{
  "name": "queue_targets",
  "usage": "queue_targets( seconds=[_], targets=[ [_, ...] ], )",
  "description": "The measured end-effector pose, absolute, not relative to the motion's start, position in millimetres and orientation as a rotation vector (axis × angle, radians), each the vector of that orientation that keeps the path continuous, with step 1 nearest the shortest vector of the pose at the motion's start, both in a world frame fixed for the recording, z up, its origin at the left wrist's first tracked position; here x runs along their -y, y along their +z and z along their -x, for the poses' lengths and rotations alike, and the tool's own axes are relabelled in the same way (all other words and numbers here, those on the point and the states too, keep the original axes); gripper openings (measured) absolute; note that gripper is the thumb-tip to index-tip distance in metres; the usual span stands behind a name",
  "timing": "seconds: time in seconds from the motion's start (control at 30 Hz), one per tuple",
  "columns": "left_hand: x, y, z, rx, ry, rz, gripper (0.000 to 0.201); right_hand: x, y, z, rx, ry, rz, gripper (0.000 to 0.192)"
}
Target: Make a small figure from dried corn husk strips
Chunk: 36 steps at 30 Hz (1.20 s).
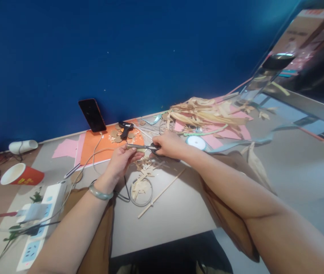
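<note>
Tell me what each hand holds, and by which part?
The right hand holds metal scissors by the handles; the left hand pinches a pale dried-husk strip near its end.

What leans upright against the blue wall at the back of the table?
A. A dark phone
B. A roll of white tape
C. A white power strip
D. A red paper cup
A: the dark phone stands tilted against the blue wall, its lower end on the orange sheet, behind both hands.
</note>
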State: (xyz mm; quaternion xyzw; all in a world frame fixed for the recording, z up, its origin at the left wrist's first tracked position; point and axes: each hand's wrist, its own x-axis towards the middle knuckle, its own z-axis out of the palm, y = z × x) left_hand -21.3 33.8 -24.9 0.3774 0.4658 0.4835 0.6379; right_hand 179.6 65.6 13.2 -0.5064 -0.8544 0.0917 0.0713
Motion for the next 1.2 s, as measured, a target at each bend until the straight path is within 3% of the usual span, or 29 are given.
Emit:
queue_targets(
  seconds=[1.2],
  targets=[
    [-38.2,-31.6,14.4,-1.093,0.954,-0.787,0.007,-64.3,7.1,-176.2,2.662,0.378,1.571,0.034]
  ],
)
